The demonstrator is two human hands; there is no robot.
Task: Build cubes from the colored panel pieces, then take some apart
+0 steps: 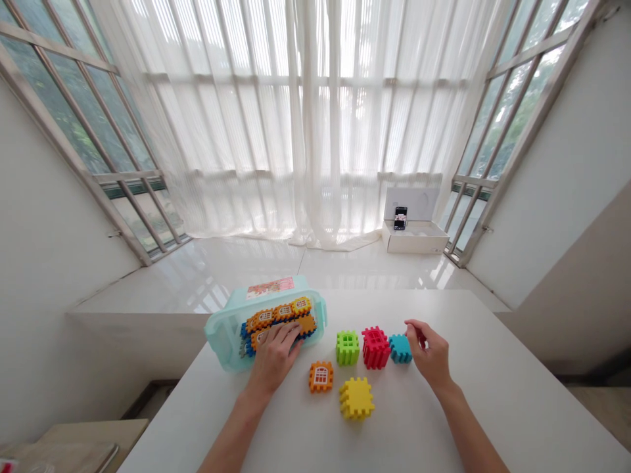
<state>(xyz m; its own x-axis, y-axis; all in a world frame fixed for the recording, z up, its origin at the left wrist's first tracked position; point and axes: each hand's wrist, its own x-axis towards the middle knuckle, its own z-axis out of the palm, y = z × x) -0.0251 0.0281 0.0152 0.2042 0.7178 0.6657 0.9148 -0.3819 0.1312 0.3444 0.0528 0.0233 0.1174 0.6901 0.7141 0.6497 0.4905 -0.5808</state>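
Note:
My left hand (pixel 277 351) reaches into a tilted, pale aqua plastic bin (pixel 224 351), its fingers stretched over the interlocking building blocks inside. It touches the orange pieces (pixel 306 324); a firm grip does not show. My right hand (pixel 432 351) hovers at the right, loosely curled with thumb and index finger apart and nothing visible between them. Close to its fingertips lies a teal block (pixel 399 348). Beside that stand a red cube (pixel 376 348) with a window and a lime green cube (pixel 348 348). Nearer me are an orange window panel (pixel 321 377) and a yellow cube (pixel 357 399).
The white table (pixel 394 433) carries all the blocks. Behind it, a white ledge (pixel 345 266) holds an open white box (pixel 417 240) with a phone (pixel 400 218) propped against it. Sheer curtains (pixel 315 131) hang at the back, between barred windows on both sides.

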